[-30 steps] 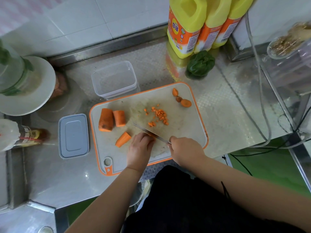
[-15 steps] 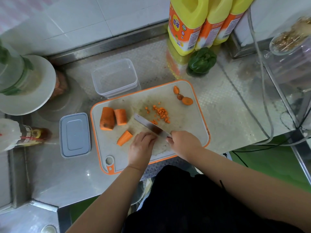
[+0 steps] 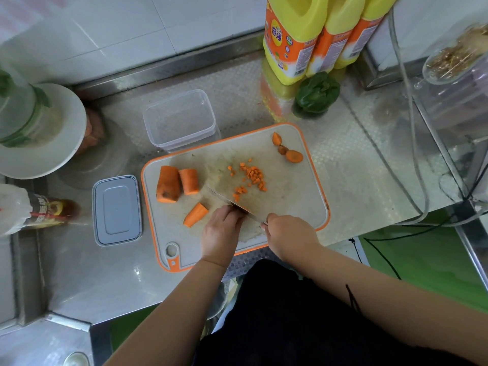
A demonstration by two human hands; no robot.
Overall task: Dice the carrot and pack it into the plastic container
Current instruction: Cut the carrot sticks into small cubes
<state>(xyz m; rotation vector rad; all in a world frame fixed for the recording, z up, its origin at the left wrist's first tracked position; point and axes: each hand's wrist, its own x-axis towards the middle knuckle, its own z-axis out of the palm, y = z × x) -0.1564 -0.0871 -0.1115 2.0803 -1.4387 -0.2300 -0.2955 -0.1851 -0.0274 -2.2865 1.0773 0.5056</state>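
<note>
The right hand is curled round the handle of a knife, and the blade lies slanted across the near part of the board. The left hand sits just left of it with bent fingers pressed down by the blade; what it holds under them is hidden. A carrot wedge lies just left of the left hand. Two fat carrot chunks lie farther back on the left of the board, touching each other. A small heap of dice lies just past the blade, in the middle of the board. Three carrot ends sit at the far right corner. The board has an orange rim and its near edge hangs a little over the front edge of the table. The box stands open just behind the board's far left corner, and nothing can be seen in it. Its grey lid lies flat beside the board's left edge. There is bare table to the right of the board, up to some cables. Three yellow bottles stand at the back; the orange label has big Chinese writing and small letters too blurry to read. A green pepper sits in front of them. A dark bottle lies at the far left, its label blurred.
</note>
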